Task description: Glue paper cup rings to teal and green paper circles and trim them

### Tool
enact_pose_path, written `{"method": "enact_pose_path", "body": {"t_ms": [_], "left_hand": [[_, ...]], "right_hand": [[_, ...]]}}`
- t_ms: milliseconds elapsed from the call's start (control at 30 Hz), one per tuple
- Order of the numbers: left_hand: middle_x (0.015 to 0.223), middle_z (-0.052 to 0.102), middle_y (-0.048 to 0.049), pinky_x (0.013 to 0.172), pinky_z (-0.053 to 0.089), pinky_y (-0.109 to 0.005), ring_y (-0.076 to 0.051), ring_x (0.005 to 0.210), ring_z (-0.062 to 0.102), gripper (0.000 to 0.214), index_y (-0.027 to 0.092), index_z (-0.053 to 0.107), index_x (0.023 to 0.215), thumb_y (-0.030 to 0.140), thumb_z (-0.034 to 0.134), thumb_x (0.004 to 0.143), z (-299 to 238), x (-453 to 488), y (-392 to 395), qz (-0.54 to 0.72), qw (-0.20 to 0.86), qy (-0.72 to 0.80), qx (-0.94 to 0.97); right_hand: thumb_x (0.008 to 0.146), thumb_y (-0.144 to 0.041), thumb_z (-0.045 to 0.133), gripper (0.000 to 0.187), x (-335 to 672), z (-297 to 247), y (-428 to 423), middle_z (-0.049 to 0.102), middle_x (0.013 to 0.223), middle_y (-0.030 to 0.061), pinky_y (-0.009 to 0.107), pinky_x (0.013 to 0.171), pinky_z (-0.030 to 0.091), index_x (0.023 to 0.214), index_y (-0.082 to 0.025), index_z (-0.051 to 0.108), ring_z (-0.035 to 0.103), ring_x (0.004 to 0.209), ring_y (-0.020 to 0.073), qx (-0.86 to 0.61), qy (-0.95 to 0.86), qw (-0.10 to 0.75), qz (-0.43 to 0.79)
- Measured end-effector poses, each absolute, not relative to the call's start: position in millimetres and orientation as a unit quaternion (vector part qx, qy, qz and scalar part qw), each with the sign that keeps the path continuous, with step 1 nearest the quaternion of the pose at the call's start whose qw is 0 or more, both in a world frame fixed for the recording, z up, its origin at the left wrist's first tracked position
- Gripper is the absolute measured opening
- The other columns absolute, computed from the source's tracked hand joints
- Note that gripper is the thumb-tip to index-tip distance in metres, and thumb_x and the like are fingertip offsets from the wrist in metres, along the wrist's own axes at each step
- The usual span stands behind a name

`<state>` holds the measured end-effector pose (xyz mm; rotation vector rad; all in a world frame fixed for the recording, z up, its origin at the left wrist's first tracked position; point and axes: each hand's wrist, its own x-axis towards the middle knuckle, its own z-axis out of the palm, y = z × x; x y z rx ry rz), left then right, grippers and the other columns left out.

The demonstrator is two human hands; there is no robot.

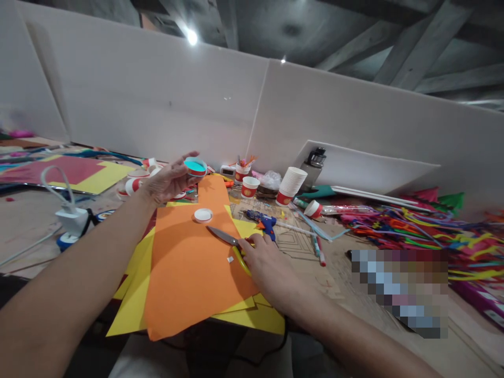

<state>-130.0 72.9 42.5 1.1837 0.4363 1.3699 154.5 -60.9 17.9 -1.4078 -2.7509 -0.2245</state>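
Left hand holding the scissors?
No, the scissors lie on orange paper under the right hand; the left hand holds a cup piece.

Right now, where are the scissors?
Head view, right of centre: the scissors lie on the orange paper, handles under the right hand, blades pointing toward the white disc. The left hand holds a teal ring behind.

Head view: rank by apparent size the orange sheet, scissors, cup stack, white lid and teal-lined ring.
1. orange sheet
2. scissors and cup stack: alike; scissors longer, stack bulkier and farther back, so unranked.
3. white lid and teal-lined ring: alike; ring held in left hand.
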Motion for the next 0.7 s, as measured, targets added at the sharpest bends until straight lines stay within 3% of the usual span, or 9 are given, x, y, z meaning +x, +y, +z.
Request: {"method": "enact_pose_path", "body": {"t_ms": [67, 200, 367, 500, 700], "left_hand": [[0.101, 0.070, -0.0057, 0.086, 0.054, -0.026, -0.016, 0.092, 0.067, 0.053, 0.020, 0.060, 0.116, 0.023, 0.077, 0.066, 43, -128, 71, 0.578, 0.595, 0.189, 0.525], [0.110, 0.067, -0.0103, 0.086, 0.054, -0.027, -0.019, 0.095, 0.067, 0.058, 0.018, 0.060, 0.117, 0.025, 0.079, 0.064, 40, -121, 73, 0.551, 0.590, 0.208, 0.553], [0.115, 0.065, -0.0114, 0.087, 0.052, -0.030, -0.020, 0.100, 0.065, 0.053, 0.019, 0.059, 0.116, 0.030, 0.077, 0.068, 31, -105, 75, 0.519, 0.552, 0.272, 0.593], [0.111, 0.067, -0.0108, 0.085, 0.049, -0.033, -0.022, 0.101, 0.065, 0.055, 0.019, 0.057, 0.118, 0.036, 0.075, 0.069, 25, -89, 72, 0.455, 0.467, 0.370, 0.661], [0.118, 0.065, -0.0081, 0.091, 0.044, -0.034, -0.026, 0.111, 0.058, 0.055, 0.022, 0.061, 0.114, 0.048, 0.070, 0.067, 18, -65, 64, 0.292, 0.265, 0.465, 0.793]], "right_hand": [[0.084, -0.006, 0.049, 0.048, 154, 18, -60, 0.055, 0.103, 0.0117, 0.035, 0.074, 0.044, 0.129, -0.022, 0.049, 0.052, 0.085, 0.0226, -0.459, -0.887, 0.019, -0.051], [0.087, -0.010, 0.048, 0.038, 151, 23, -57, 0.053, 0.099, 0.0098, 0.029, 0.074, 0.043, 0.122, -0.022, 0.056, 0.053, 0.084, 0.0185, -0.484, -0.873, 0.041, 0.035], [0.081, -0.012, 0.054, 0.034, 156, 24, -58, 0.052, 0.103, 0.0097, 0.027, 0.078, 0.045, 0.113, -0.017, 0.060, 0.054, 0.089, 0.0166, -0.490, -0.855, 0.134, 0.104], [0.078, -0.012, 0.052, 0.035, 184, 27, -59, 0.055, 0.103, 0.0099, 0.031, 0.083, 0.046, 0.112, -0.018, 0.061, 0.055, 0.093, 0.0186, -0.506, -0.832, 0.224, 0.045], [0.079, -0.021, 0.052, 0.032, 250, 28, -60, 0.060, 0.098, 0.0125, 0.035, 0.080, 0.048, 0.108, -0.017, 0.065, 0.059, 0.094, 0.0246, -0.600, -0.771, 0.202, -0.071]]}}
